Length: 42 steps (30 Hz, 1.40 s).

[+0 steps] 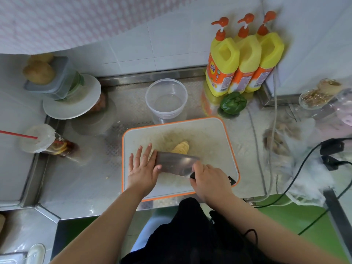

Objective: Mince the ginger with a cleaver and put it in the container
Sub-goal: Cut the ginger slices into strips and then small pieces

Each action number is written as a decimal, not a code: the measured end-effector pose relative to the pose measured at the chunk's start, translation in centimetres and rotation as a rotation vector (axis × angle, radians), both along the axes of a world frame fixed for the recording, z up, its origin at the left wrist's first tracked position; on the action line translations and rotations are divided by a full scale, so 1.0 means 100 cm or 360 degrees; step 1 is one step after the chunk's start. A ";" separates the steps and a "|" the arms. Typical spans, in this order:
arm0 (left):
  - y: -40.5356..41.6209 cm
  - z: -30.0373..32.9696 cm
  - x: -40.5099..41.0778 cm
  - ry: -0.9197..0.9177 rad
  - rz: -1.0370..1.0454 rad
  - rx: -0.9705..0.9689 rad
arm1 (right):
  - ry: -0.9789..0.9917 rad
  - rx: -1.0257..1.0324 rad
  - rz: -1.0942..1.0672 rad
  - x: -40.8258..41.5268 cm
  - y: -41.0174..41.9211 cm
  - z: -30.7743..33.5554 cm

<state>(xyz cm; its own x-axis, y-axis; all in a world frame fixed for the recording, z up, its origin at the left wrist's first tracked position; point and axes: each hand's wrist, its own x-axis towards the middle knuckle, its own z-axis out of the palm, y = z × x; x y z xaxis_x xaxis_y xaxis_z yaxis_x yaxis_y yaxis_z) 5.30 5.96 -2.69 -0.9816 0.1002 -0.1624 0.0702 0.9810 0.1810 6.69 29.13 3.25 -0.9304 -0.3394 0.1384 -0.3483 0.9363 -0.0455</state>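
While the right hand [208,177] curls its fingers tightly around the black handle of a broad, grey steel cleaver [174,163], the left hand [142,168] lies spread and flat, fingers straight, its fingertips and thumb touching the far end of the blade and holding nothing. One fan of thin, pale yellow ginger slices [182,147] lies overlapped on the white rectangular plastic cutting board [209,134] with rounded corners and an orange rim, just behind the blade's upper edge and near the board's middle. The board's surface looks scuffed and stained yellowish. It rests on a shiny, patterned stainless steel counter [85,178]. Just beyond the board stands one round, clear plastic container [166,100], apart from the ginger. Three yellow plastic pump bottles [242,60] with orange tops and orange labels stand in a row against the white tiled wall, and one glossy green pepper [233,102] sits in front of them. At the left, one clear plastic cup [47,141] of dark drink with lemon slices has a red straw through its lid.
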 end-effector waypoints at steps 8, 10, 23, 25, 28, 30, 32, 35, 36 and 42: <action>0.008 0.011 -0.004 0.0076 0.0543 0.0360 | 0.0071 -0.0145 -0.0134 -0.007 0.013 -0.001; 0.008 0.011 -0.008 0.0157 0.0524 0.0441 | 0.0080 -0.0173 -0.0141 -0.009 0.014 -0.002; 0.013 0.011 0.005 0.0440 0.0069 0.0026 | 0.0060 -0.0240 -0.0139 -0.017 0.006 -0.006; 0.010 0.003 0.008 0.0326 0.0083 -0.0145 | 0.0034 -0.0209 -0.0147 -0.018 0.006 -0.007; 0.006 -0.006 0.012 0.0372 0.0147 -0.0190 | 0.0003 -0.0202 -0.0174 -0.019 0.011 -0.010; 0.007 -0.004 0.011 0.0471 0.0264 -0.0045 | -0.0013 -0.0225 -0.0185 -0.020 0.014 -0.010; 0.008 0.006 0.007 0.0464 0.0380 0.0067 | -0.0025 -0.0255 -0.0207 -0.019 0.015 -0.008; 0.009 0.015 -0.001 0.0218 0.0446 0.0050 | -0.0077 -0.0322 -0.0255 -0.018 0.017 -0.004; 0.010 0.016 -0.003 0.0086 0.0449 0.0018 | -0.0114 -0.0331 -0.0282 -0.018 0.018 -0.003; 0.005 0.013 -0.005 0.0038 0.0476 -0.0007 | -0.0315 -0.0421 -0.0371 -0.019 0.027 0.008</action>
<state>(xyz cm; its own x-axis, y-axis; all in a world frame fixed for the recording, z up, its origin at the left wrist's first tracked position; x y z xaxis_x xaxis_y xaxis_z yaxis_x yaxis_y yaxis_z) 4.80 6.45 -1.40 -0.9711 -0.1944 -0.1386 -0.2176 0.9595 0.1787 4.82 31.81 4.07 -0.9957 -0.0930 0.0030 -0.0885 0.9361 -0.3405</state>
